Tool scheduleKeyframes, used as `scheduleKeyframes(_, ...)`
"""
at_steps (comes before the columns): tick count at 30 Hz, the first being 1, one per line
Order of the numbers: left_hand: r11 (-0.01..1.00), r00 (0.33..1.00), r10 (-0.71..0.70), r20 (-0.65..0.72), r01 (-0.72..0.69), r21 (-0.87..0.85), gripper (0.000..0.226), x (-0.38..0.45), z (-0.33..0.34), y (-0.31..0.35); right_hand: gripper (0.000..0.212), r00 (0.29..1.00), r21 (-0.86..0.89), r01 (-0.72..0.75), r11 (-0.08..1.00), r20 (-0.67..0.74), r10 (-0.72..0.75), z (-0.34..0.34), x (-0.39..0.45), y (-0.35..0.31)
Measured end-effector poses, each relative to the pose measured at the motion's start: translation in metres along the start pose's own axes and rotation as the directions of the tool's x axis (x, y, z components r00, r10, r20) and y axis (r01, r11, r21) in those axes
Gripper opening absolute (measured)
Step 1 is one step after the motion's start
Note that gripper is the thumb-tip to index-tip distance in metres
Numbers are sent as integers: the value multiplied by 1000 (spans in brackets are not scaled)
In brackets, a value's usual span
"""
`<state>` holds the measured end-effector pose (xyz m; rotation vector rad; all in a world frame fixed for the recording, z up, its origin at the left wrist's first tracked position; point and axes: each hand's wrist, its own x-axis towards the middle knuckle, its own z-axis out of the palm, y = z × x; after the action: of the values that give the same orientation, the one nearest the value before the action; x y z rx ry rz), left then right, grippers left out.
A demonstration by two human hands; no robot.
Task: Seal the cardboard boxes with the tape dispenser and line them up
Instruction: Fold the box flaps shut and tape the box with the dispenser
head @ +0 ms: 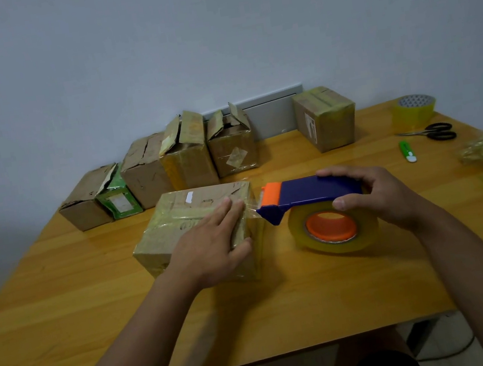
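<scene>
Both hands work mid-table: left hand (211, 243) lies flat on the box (198, 236), fingers straight, pinning tape; right hand (373, 194) grips the dispenser (315, 203) just right of box, tape stretched btwn. Step: cutting the strip, probably. Next: snap tape off w/ blade, smooth end, then move box to the sealed box (326, 118) behind.

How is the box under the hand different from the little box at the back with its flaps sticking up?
The box under the left hand is closed flat, with shiny tape across its top; the little box at the back is open, its torn flaps standing up. The front box looks wider, the back one narrower. The front box sits near the table's middle, the back one by the wall. Both are worn brown cardboard.
</scene>
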<state>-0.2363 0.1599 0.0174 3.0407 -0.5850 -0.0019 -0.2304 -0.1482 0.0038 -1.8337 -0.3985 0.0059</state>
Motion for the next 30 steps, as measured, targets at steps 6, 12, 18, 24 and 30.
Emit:
scheduleKeyframes(6, 1000, 1000, -8, 0, 8, -12, 72, 2, -2, 3, 62, 998, -72, -32, 997, 54, 36, -3, -2, 3)
scheduleKeyframes(12, 996, 995, 92, -26, -92, 8, 66, 5, 4, 7, 52, 999, -85, -9, 996, 41, 12, 8, 3, 1)
scheduleKeyframes(18, 1000, 996, 21, -87, -22, -10, 61, 9, 7, 6, 52, 1000, -82, -16, 997, 14, 17, -3, -6, 2)
scheduleKeyframes(24, 1000, 996, 8, -89, -9, -6, 56, 8, 5, 10, 51, 999, -128, -5, 992, 51, 12, -2, -6, -3)
scheduleKeyframes(30, 999, 999, 39, -25, -39, 6, 50, 9, 4, 12, 41, 995, -234, -9, 972, 91, 31, 11, 14, -11)
